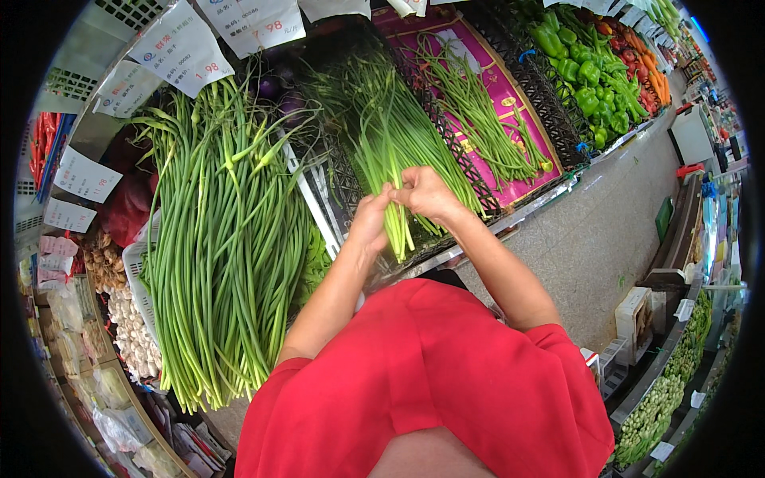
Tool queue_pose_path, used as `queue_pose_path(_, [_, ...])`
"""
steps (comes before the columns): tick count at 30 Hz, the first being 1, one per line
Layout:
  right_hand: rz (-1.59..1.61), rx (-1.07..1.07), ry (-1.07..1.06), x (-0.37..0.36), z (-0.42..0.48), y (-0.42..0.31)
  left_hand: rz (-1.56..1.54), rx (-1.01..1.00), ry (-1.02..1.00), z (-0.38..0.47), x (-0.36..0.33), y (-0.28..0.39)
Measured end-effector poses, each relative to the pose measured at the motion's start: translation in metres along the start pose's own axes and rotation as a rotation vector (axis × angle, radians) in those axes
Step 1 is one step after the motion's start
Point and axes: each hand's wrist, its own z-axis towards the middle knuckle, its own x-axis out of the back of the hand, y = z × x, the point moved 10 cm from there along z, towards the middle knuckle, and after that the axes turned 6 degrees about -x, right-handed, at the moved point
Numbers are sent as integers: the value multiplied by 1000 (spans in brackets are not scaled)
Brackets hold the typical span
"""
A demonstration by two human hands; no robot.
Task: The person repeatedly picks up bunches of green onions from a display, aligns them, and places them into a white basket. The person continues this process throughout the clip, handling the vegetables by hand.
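Observation:
Both of my hands meet over a black plastic crate of garlic scapes or similar long green stalks (418, 143). My left hand (372, 220) is closed around a few pale-green stalks (395, 230) near their cut ends, thumb uppermost. From the right, my right hand (425, 192) pinches at the same stalks, its fingertips touching or nearly touching my left thumb. The stalks' lower ends hang just below the hands, and their thin tops reach up over the crate. To the left lies a large heap of long garlic scapes (227, 239).
Long green beans (478, 119) lie on a purple-lined crate, with green peppers (588, 101) further right. Purple eggplants (293, 104) are behind the scapes. Garlic bulbs (128, 331) fill the left edge. Paper price signs (179, 48) hang above. A metal shelf edge (442, 257) runs in front.

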Motion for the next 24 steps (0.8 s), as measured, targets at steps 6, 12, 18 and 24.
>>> queue_pose_path(6, [37, -36, 3, -5, 0, 3, -23, 28, 9, -6, -10, 3])
queue_pose_path(12, [69, -26, 0, -6, -1, 5, -35, 64, -43, -10, -17, 3])
queue_pose_path(18, [147, 18, -15, -10, -3, 5, -119, 70, -72, -9, -17, 1])
queue_pose_path(24, [50, 99, 4, -10, -11, -6, -141, 66, -73, -7, -15, 1])
